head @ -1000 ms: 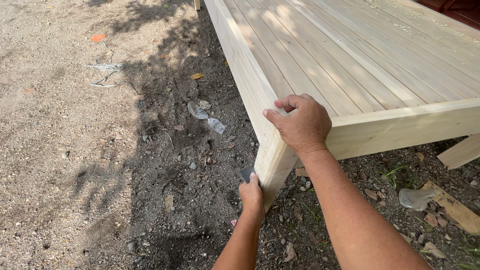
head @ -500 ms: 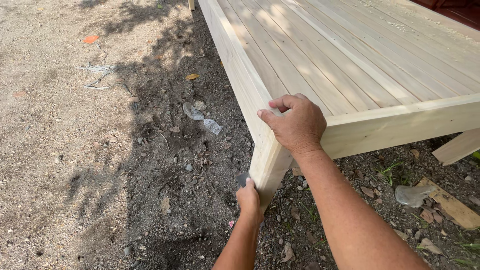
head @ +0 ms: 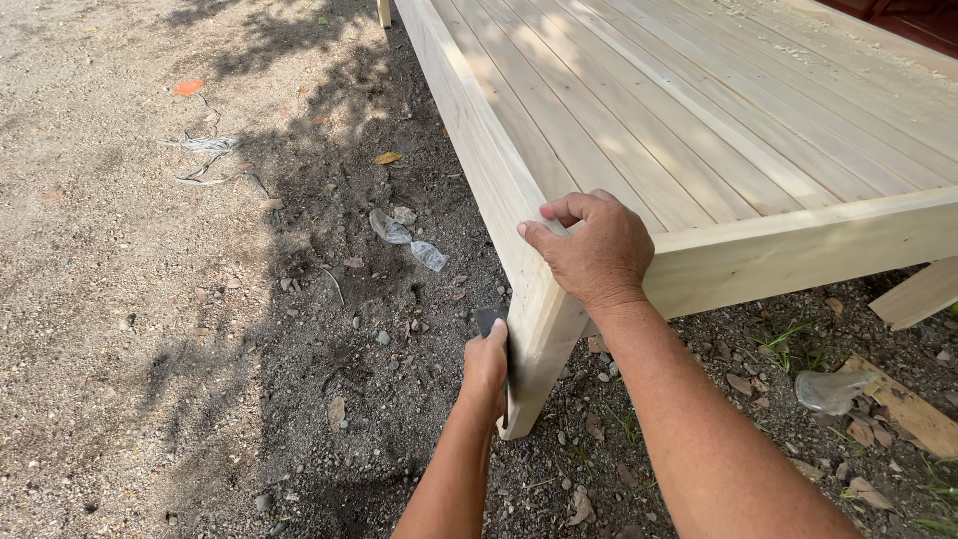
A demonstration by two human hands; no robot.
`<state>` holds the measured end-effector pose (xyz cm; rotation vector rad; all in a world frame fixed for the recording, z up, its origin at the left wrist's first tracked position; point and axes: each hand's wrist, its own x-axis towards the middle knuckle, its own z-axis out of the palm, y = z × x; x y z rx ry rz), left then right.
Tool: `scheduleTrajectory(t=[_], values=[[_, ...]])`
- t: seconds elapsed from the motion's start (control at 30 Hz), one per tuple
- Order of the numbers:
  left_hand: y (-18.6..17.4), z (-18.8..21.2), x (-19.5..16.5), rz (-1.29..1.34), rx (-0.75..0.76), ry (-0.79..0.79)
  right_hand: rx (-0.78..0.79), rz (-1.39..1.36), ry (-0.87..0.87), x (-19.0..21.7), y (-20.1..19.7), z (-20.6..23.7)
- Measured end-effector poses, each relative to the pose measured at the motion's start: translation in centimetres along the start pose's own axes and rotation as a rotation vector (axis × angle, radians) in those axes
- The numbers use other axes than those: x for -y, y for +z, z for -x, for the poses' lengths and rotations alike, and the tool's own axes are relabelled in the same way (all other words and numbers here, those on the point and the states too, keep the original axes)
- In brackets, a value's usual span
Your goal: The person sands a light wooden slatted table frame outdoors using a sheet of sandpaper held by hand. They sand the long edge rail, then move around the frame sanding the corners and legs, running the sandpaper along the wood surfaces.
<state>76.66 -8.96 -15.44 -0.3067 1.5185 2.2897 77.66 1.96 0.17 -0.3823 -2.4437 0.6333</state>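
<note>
Head view: right hand (head: 597, 250) clamped over corner of pale wooden platform (head: 699, 120). Left hand (head: 486, 367) at 6 o'clock below, closed on dark sanding pad (head: 490, 319), pressed flat against leg (head: 539, 349). Best kept flat, pressure even.

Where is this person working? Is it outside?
Yes, it looks like an outdoor yard or building spot. The ground is bare dirt with pebbles and tree shadows, a new pale wooden platform stands on it, and wood offcuts and bits of plastic litter lie around.
</note>
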Motion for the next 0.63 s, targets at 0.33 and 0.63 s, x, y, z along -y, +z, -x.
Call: scheduleTrajectory(t=[0.33, 0.63], values=[[-0.6, -0.9, 0.7, -0.086, -0.057, -0.040, -0.040, -0.003, -0.034, -0.3, 0.1, -0.2], [6.4, 5.9, 4.7, 0.208, -0.125, 0.781, -0.030, -0.012, -0.016, -0.2, 0.1, 0.2]])
